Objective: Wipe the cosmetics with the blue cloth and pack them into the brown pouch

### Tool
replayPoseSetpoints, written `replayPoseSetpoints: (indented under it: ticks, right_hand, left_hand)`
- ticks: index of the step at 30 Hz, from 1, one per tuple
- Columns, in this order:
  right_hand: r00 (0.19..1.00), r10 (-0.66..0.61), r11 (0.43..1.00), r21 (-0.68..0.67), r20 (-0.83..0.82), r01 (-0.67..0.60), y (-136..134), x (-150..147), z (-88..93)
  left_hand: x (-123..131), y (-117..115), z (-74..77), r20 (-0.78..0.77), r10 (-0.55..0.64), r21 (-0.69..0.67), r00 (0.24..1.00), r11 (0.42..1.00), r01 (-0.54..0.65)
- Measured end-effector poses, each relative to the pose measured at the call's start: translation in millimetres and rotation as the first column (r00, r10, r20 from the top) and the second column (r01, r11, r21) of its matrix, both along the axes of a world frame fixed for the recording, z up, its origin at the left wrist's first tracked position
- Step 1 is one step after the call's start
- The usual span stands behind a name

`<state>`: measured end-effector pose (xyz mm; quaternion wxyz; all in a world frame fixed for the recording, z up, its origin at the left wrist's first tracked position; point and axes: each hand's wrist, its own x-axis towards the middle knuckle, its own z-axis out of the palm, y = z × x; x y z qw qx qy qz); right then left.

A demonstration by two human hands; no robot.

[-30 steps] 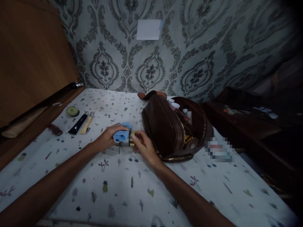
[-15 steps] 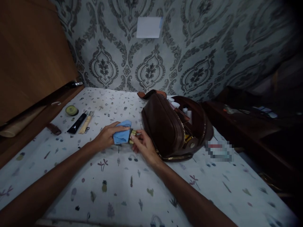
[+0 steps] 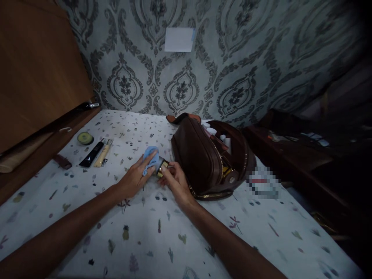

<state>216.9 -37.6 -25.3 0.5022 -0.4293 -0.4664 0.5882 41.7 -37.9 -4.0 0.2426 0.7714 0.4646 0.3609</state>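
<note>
My left hand (image 3: 133,179) is closed on a blue cloth (image 3: 150,155), which it presses around the body of a small bottle (image 3: 159,164). By its gold cap (image 3: 163,169), my right hand (image 3: 178,183) grips the bottle between thumb and fingers. Much of the bottle is hidden under the cloth and fingers, so its kind is unclear. Just right of my right hand stands a dark brown leather bag (image 3: 193,155), unzipped, with several white-capped containers (image 3: 211,131) showing inside.
On the patterned white cover (image 3: 157,248), to the left, lie a round green-lidded jar (image 3: 85,138), a black tube (image 3: 91,154) and a cream-coloured tube (image 3: 103,153). A wooden panel (image 3: 37,69) borders the left side. Dark furniture (image 3: 293,174) stands at the right, a patterned wall (image 3: 128,69) behind.
The blue cloth has shifted on the bottle, showing more of its body near the cap. My left fingers now lie across the cloth, and the view has moved slightly.
</note>
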Motion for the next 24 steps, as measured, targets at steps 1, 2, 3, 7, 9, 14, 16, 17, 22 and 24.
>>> replayPoseSetpoints:
  ticks: [1,2,3,7,9,14,16,17,22,24]
  right_hand:
    - [1.0,0.015,0.999,0.028,0.004,-0.015,-0.9,-0.1,0.5]
    - [1.0,0.03,0.998,0.059,0.009,-0.03,-1.9,-0.3,1.0]
    - [0.999,0.043,0.995,0.09,0.017,-0.044,-2.8,-0.4,1.5]
    - [0.996,0.032,0.977,0.207,0.086,-0.049,-5.5,-0.4,2.8]
    - [0.988,-0.002,0.963,0.268,0.152,-0.04,-5.9,1.0,3.6]
    - [0.924,-0.148,0.849,0.524,0.352,-0.063,-9.2,8.0,8.8]
    - [0.89,-0.184,0.791,0.601,0.417,-0.118,-12.0,10.0,12.1]
    - [0.88,-0.191,0.774,0.618,0.435,-0.138,-13.2,10.6,13.8]
    - [0.904,-0.184,0.817,0.572,0.386,-0.078,-12.8,10.5,19.8]
    - [0.926,-0.159,0.842,0.537,0.343,-0.054,-10.7,9.5,19.6]
  left_hand:
    - [1.0,0.8,1.1,0.047,0.008,-0.029,0.999,1.0,-0.006]
    - [1.3,1.8,2.3,0.088,0.01,-0.063,0.996,0.998,-0.004]
    - [1.2,3.0,3.4,0.124,0.011,-0.106,0.992,0.994,0.002]
    - [-1.0,7.0,4.4,0.259,0.064,-0.35,0.964,0.936,0.032]
    - [-0.6,8.2,3.1,0.346,0.105,-0.47,0.932,0.879,0.075]
    - [4.9,8.2,3.3,0.615,0.205,-0.605,0.762,0.742,0.289]
    - [7.1,6.7,5.3,0.67,0.244,-0.611,0.701,0.718,0.333]
    - [8.0,5.8,6.1,0.679,0.26,-0.624,0.686,0.697,0.354]
    - [11.9,0.4,4.5,0.536,0.407,-0.82,0.739,0.46,0.341]
    - [12.9,-0.6,1.6,0.446,0.441,-0.868,0.779,0.427,0.254]
